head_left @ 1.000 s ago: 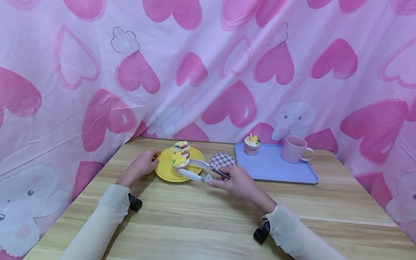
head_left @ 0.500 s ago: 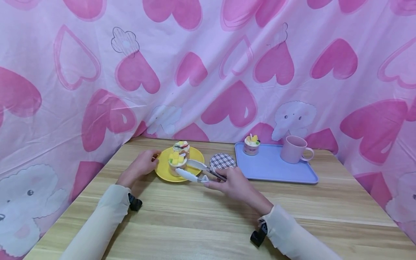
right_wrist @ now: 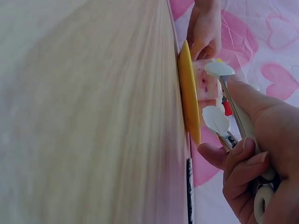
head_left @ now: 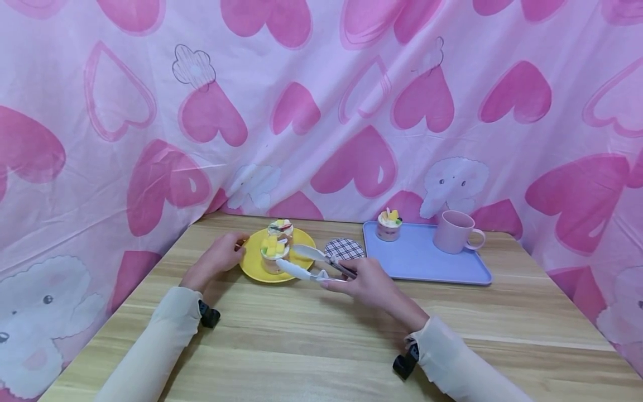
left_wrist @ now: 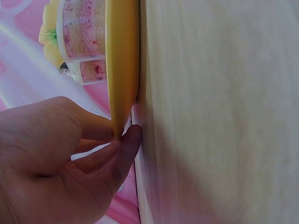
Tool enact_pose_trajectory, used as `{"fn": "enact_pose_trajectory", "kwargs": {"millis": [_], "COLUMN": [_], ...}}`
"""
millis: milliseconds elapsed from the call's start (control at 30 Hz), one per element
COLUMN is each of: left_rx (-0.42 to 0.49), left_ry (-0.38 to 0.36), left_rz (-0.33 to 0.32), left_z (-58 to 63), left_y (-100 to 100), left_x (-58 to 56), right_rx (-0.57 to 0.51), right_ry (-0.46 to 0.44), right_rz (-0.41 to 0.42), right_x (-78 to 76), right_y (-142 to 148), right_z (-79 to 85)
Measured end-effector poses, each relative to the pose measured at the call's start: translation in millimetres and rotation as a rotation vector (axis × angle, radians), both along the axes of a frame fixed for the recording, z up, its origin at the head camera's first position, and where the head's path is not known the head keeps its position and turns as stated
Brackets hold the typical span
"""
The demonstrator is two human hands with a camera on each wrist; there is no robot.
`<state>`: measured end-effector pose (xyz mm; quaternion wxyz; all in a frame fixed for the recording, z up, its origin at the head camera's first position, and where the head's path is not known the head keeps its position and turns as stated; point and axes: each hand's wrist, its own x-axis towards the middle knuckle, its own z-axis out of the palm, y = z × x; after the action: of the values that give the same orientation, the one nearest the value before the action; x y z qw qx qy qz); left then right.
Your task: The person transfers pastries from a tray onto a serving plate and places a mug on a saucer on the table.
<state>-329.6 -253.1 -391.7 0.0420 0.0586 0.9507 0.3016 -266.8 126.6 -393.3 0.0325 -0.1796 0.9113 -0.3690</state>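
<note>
My left hand [head_left: 218, 257] pinches the left rim of a yellow plate [head_left: 253, 267] between thumb and fingers, plain in the left wrist view. Two clear dessert cups stand upright on the plate. The front dessert cup [head_left: 272, 263] has yellow cubes on top; behind it, the rear dessert cup [head_left: 279, 225] is partly hidden. My right hand [head_left: 369, 282] grips white-tipped tongs [head_left: 300, 272], their tips spread apart at the front cup's right side. Whether a tip touches that cup, I cannot tell. The right wrist view shows the tongs' arms [right_wrist: 240, 114] under my fingers.
A round checked coaster [head_left: 344, 247] lies right of the plate. Beyond it, a blue tray [head_left: 427, 263] bears a third dessert cup [head_left: 389, 230] and a pink mug [head_left: 450, 237]. A heart-print curtain [head_left: 351, 162] hangs along the table's back.
The front dessert cup shifted slightly left on the plate. The tongs and right hand moved left with it, then drew back a little to the right. My left hand stays on the rim.
</note>
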Motion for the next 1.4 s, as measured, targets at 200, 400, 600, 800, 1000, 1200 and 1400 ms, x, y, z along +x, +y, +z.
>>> {"fn": "enact_pose_trajectory", "kwargs": {"millis": [200, 400, 600, 800, 1000, 1200, 1400], "left_rx": [0.003, 0.01, 0.0, 0.004, -0.017, -0.035, -0.028], "left_ry": [-0.006, -0.017, -0.005, -0.006, 0.03, 0.051, 0.026], "left_rz": [0.002, 0.006, 0.002, 0.006, -0.008, -0.014, -0.009], "left_z": [0.1, 2.0, 1.1, 0.3, -0.5, -1.4, -2.3], "left_y": [0.5, 0.7, -1.2, -0.7, -0.7, -1.0, -1.0], "left_x": [0.0, 0.3, 1.7, 1.9, 2.0, 0.6, -0.9], "right_rx": [0.027, 0.02, 0.021, 0.033, 0.003, -0.029, -0.031], "right_ry": [0.056, 0.059, 0.076, 0.135, 0.148, 0.177, 0.213], "right_rz": [-0.015, -0.029, -0.089, -0.164, -0.221, -0.221, -0.255], "right_x": [-4.5, -7.9, -9.6, -17.5, -25.8, -29.3, -32.1], "right_y": [16.8, 40.5, 65.4, 93.2, 116.0, 126.3, 132.3], "right_z": [-1.8, -7.2, -8.2, -5.3, -5.8, -4.6, -4.9]}}
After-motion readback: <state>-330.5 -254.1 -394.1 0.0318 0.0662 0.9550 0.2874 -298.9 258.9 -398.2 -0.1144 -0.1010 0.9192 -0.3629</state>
